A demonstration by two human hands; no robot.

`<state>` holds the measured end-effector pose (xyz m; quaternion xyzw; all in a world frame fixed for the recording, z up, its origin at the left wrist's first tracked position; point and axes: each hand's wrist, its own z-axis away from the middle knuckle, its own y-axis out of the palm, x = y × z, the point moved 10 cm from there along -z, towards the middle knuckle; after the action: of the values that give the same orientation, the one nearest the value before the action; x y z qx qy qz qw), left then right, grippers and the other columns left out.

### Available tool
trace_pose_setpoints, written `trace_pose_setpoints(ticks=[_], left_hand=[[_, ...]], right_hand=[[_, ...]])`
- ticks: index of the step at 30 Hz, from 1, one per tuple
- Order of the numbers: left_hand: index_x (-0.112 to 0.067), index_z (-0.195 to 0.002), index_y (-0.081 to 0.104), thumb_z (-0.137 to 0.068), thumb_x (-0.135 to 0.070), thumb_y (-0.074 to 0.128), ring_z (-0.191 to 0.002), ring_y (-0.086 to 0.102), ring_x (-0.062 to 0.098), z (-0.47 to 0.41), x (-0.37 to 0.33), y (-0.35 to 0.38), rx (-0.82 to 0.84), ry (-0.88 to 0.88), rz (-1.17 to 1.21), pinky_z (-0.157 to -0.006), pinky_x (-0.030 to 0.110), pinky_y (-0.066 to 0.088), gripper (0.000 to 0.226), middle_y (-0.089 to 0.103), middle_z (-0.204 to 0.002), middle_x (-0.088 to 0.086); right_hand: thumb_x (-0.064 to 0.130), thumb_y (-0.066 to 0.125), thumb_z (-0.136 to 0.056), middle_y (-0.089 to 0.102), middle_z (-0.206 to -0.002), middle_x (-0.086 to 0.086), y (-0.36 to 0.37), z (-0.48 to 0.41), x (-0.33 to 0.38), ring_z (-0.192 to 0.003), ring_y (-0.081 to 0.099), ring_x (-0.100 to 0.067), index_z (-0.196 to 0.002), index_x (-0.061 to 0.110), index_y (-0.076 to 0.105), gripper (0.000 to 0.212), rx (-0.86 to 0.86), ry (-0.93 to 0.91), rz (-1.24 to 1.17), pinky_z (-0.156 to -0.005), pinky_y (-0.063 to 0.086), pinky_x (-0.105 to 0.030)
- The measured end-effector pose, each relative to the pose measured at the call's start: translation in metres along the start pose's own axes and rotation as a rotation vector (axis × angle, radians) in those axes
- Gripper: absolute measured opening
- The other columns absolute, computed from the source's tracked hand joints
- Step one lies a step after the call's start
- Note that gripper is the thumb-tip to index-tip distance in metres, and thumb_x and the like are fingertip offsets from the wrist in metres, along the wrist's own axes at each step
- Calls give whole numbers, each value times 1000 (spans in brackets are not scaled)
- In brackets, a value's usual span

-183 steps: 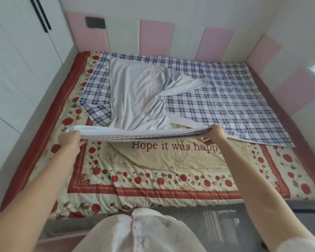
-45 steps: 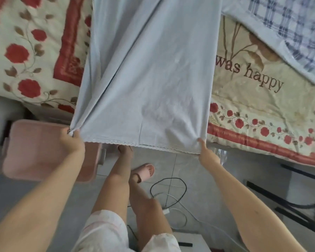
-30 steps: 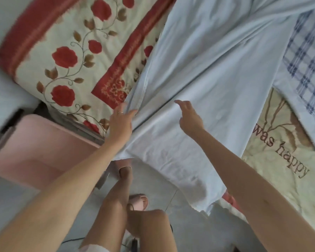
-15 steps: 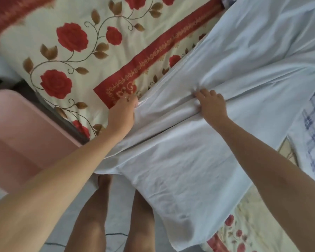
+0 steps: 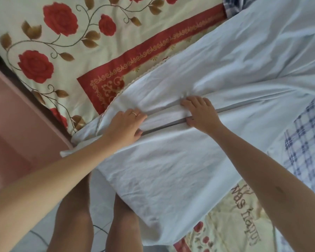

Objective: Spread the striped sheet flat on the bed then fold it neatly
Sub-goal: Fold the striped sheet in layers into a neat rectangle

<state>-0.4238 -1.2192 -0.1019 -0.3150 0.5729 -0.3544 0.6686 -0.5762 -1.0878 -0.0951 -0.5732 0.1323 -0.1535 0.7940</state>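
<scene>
The pale sheet lies crumpled across the bed's near edge, and its lower part hangs down over my legs. A raised fold runs across its middle. My left hand pinches this ridge near the sheet's lace-trimmed left edge, fingers on top and thumb underneath. My right hand holds the same ridge a little further right, fingers curled over it and thumb below. The stripes on the fabric are too faint to make out.
A cream quilt with red roses covers the bed beneath. A blue plaid sheet lies to the right, partly under the pale one. A pink container stands on the floor at left, beside my bare legs.
Since the earliest frame I pulled the sheet to the near edge of the bed and let go of its hem. Over the last half second both hands closed on a raised fold.
</scene>
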Motion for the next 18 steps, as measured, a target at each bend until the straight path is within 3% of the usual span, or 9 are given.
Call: trace_pose_setpoints(ticks=[4,7,11,15,18], left_hand=[[-6,-110,60,-55,-8,80,-74,59,30,10,5,16,78,-96,-84,-51,38,49,59,60,-95,12],[-5,-106,60,-64,5,72,-63,59,28,12,10,7,26,-167,-50,-41,35,48,44,62,-80,12],[-3,-93,61,-78,2,62,-52,59,30,15,37,-19,-97,-352,2,-43,32,46,17,62,-66,11],[1,-101,60,-85,2,56,-47,58,33,29,58,-33,-156,-453,11,-44,30,38,16,64,-71,16],[1,-107,59,-90,0,50,-52,60,33,34,71,-38,-180,-501,16,-46,34,44,19,66,-80,16]], right_hand=[[-5,61,-60,62,-104,-8,-2,-5,-16,-96,61,-31,-116,11,58,57,-30,110,105,-84,44,-41],[-13,56,-62,61,-97,-11,-12,-3,-48,-89,61,-31,-109,7,57,51,-61,306,74,-92,40,-42],[0,50,-73,64,-91,-6,-44,-4,-98,-86,57,-28,-91,13,64,26,-237,591,-117,-97,28,-33],[10,51,-78,63,-95,-1,-72,-44,-107,-96,53,-22,-89,15,68,21,-364,606,-201,-94,28,-31],[11,46,-85,64,-98,-5,-76,-99,-102,-98,53,-24,-94,12,67,23,-283,532,-192,-93,27,-30]])
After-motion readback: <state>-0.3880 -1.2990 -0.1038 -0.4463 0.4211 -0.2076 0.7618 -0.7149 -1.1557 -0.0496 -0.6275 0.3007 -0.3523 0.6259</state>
